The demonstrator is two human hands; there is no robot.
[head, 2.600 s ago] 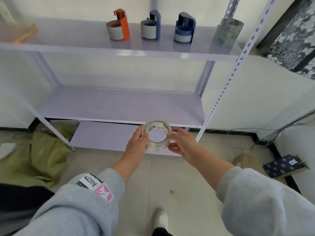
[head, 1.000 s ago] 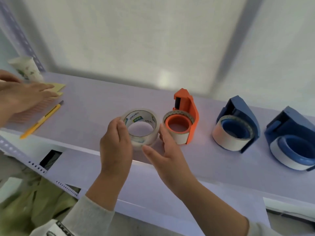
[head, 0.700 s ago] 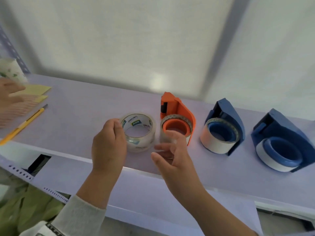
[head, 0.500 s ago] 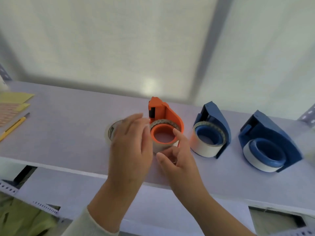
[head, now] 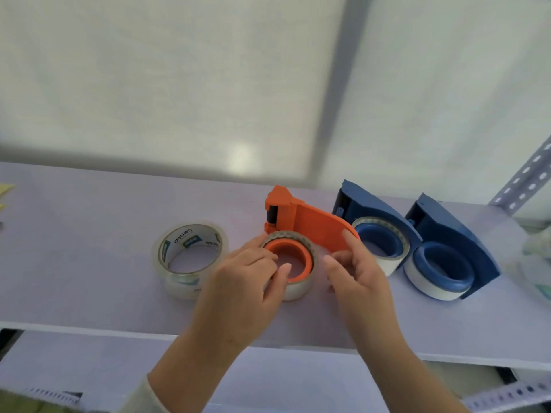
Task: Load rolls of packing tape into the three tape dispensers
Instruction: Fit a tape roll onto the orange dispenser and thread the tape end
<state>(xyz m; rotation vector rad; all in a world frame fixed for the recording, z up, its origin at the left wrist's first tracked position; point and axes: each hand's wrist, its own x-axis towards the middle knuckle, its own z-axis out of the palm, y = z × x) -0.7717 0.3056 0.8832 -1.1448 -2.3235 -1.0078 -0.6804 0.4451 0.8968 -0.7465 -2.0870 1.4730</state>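
Left hand (head: 241,281) pinches the orange dispenser (head: 301,231)'s rim, right hand (head: 354,272) half-spread beside it; loose roll (head: 190,257) seemingly reads "deli".

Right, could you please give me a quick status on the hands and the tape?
Both hands, left and right, on orange dispenser. Spare tape roll loose on shelf. Nothing blocking.

Open shelf (head: 89,210) left of loose tape roll (head: 190,257); right side crowded: orange dispenser (head: 310,225) and two blue dispensers (head: 378,222) (head: 453,248) nearly touching; slotted upright (head: 527,180) at far right
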